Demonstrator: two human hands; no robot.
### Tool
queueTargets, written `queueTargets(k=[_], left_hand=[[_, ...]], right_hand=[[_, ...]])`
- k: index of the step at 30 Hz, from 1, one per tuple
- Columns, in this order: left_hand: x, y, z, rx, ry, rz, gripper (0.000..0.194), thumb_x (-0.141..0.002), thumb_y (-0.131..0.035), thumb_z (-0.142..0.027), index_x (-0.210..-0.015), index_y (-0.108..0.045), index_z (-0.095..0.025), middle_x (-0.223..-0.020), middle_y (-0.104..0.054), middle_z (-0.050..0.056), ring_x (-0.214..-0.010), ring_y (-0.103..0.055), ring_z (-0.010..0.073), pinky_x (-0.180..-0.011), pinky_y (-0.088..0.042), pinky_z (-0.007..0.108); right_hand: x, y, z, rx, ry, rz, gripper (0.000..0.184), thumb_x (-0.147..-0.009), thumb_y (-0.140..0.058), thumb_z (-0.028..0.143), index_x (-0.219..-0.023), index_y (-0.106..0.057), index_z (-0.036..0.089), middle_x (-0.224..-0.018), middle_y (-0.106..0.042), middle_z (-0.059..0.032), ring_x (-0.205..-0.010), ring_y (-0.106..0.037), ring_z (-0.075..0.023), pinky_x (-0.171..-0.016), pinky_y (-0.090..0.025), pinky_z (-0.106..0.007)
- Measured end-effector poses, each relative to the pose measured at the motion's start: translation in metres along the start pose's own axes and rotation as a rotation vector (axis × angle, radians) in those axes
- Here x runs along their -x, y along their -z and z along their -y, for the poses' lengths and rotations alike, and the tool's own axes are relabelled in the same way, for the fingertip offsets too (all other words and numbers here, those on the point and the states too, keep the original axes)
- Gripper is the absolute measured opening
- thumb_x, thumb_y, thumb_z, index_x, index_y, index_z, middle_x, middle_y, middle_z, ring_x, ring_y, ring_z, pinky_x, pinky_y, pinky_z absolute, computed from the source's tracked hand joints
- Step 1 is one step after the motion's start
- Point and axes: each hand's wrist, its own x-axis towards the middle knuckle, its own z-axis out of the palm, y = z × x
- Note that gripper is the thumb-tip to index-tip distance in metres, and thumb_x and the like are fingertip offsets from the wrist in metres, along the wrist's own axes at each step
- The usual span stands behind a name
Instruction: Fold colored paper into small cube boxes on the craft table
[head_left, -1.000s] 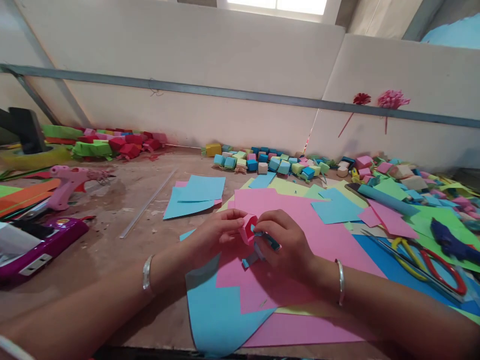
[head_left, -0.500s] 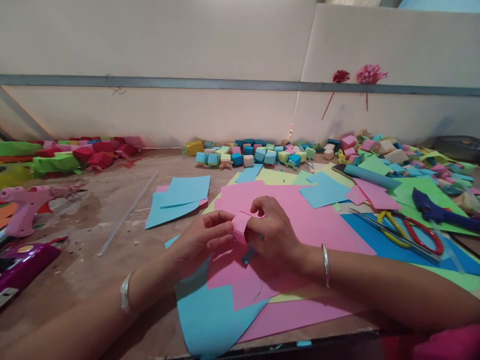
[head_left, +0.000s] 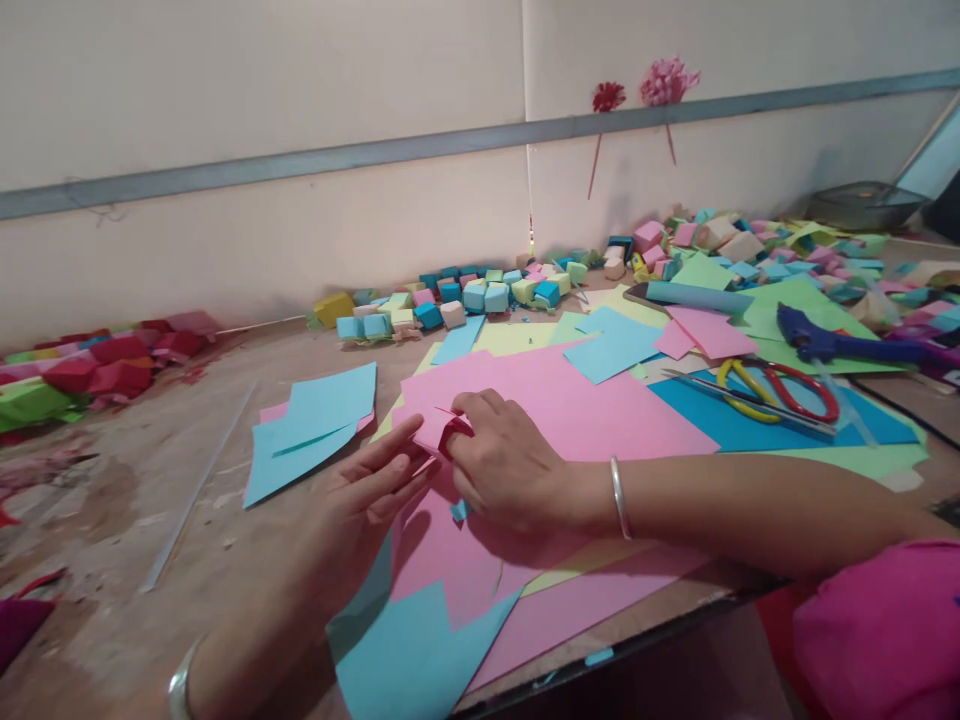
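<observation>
A small folded piece of pink paper [head_left: 433,430] is between my two hands, above a stack of coloured sheets. My right hand [head_left: 504,462] grips its right side, with some fingers tucked inside the fold. Stretched out beside its left side, my left hand [head_left: 358,498] has its fingertips at the paper's edge; whether they press on it is hard to tell. Under both hands lies a large pink sheet [head_left: 592,405]. A small blue scrap [head_left: 460,511] shows just below my right hand. Part of the folded piece is hidden by my right fingers.
Scissors with red and yellow handles [head_left: 780,395] lie at right, near a dark blue glue gun [head_left: 840,340]. Blue paper pieces [head_left: 322,415] and a clear glue stick [head_left: 199,485] are at left. Small paper cubes [head_left: 465,295] line the back, below the wall.
The view has turned to the right and tilted. My left fingers, pinched on the pink paper before, are now straightened beside it. My right hand still holds the piece.
</observation>
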Motion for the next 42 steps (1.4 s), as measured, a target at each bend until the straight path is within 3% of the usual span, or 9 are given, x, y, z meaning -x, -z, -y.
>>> queueTargets(k=[4, 10, 18, 27, 34, 42], left_hand=[[0.006, -0.004, 0.001, -0.025, -0.071, 0.024, 0.057, -0.073, -0.076, -0.03, -0.128, -0.06, -0.032, -0.13, -0.063, 0.0, -0.121, -0.056, 0.0215, -0.093, -0.051, 0.024], [0.002, -0.003, 0.002, -0.014, -0.057, 0.033, 0.059, -0.068, -0.078, -0.027, -0.125, -0.063, -0.029, -0.118, -0.069, 0.002, -0.111, -0.062, 0.02, -0.089, -0.053, 0.022], [-0.004, -0.004, 0.001, 0.044, 0.056, -0.034, 0.069, -0.051, -0.084, -0.02, -0.118, -0.066, -0.027, -0.104, -0.073, 0.001, -0.097, -0.066, 0.0171, -0.078, -0.055, 0.017], [-0.008, -0.001, 0.002, 0.027, 0.016, -0.013, 0.065, -0.056, -0.083, -0.019, -0.119, -0.066, -0.028, -0.096, -0.074, 0.001, -0.086, -0.069, 0.0152, -0.074, -0.056, 0.018], [-0.009, 0.001, 0.004, 0.046, -0.084, 0.088, 0.059, -0.066, -0.08, -0.017, -0.121, -0.064, -0.03, -0.121, -0.067, 0.001, -0.089, -0.068, 0.0129, -0.077, -0.056, 0.019], [-0.012, 0.004, 0.001, 0.094, 0.027, 0.085, 0.044, -0.059, -0.085, -0.02, -0.101, -0.072, -0.025, -0.09, -0.074, 0.001, -0.077, -0.069, 0.0145, -0.07, -0.056, 0.021]], right_hand=[[0.0, 0.005, 0.001, -0.022, -0.013, 0.027, 0.025, -0.088, -0.047, 0.024, -0.1, -0.066, 0.012, -0.126, -0.051, -0.0178, -0.108, -0.044, -0.0299, -0.079, -0.044, -0.041], [-0.001, 0.004, -0.003, -0.083, -0.034, 0.085, 0.028, -0.089, -0.045, 0.025, -0.096, -0.068, 0.012, -0.135, -0.045, -0.02, -0.117, -0.041, -0.0329, -0.085, -0.044, -0.046], [-0.002, 0.004, -0.006, -0.097, -0.011, 0.155, 0.023, -0.087, -0.048, 0.025, -0.093, -0.067, 0.015, -0.122, -0.054, -0.0171, -0.103, -0.047, -0.0287, -0.076, -0.046, -0.043], [-0.001, 0.006, -0.007, -0.104, 0.014, 0.167, 0.021, -0.087, -0.049, 0.028, -0.092, -0.065, 0.016, -0.112, -0.056, -0.0154, -0.096, -0.048, -0.0278, -0.071, -0.045, -0.04], [0.001, 0.007, -0.007, -0.143, 0.033, 0.151, 0.023, -0.089, -0.048, 0.025, -0.103, -0.062, 0.014, -0.107, -0.058, -0.0138, -0.094, -0.049, -0.0235, -0.077, -0.045, -0.037], [0.0, 0.002, -0.006, -0.166, 0.034, 0.124, 0.02, -0.09, -0.045, 0.024, -0.099, -0.06, 0.014, -0.102, -0.059, -0.0125, -0.091, -0.049, -0.0224, -0.075, -0.043, -0.035]])
